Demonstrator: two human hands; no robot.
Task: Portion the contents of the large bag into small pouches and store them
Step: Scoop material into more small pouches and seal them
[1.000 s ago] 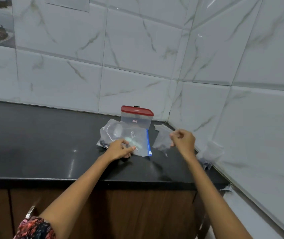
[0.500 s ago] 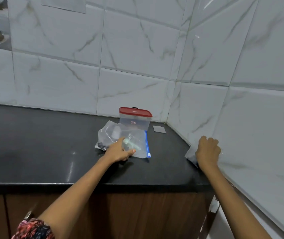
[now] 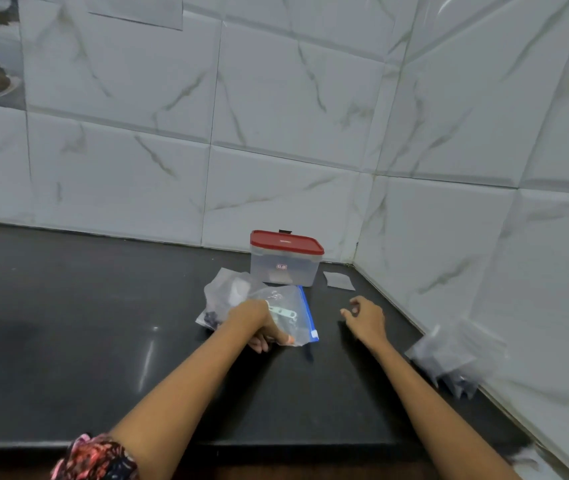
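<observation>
Dim, even light w/ glare streak on black countertop [image 3: 68, 341], wide-angle bending at edges, pouches [image 3: 456, 355] at right motion-blurred.

A single head-worn wide-angle view looks forward and down from the near edge of the dark worktop [image 3: 68, 323], facing the tiled corner [image 3: 359, 237] at about 1 o'clock, with both forearms reaching in from 6 o'clock

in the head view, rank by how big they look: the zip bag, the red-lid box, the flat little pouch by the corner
1. zip bag
2. red-lid box, close behind and farther from the camera, so this order is unsure
3. flat little pouch, clearly smallest
</observation>
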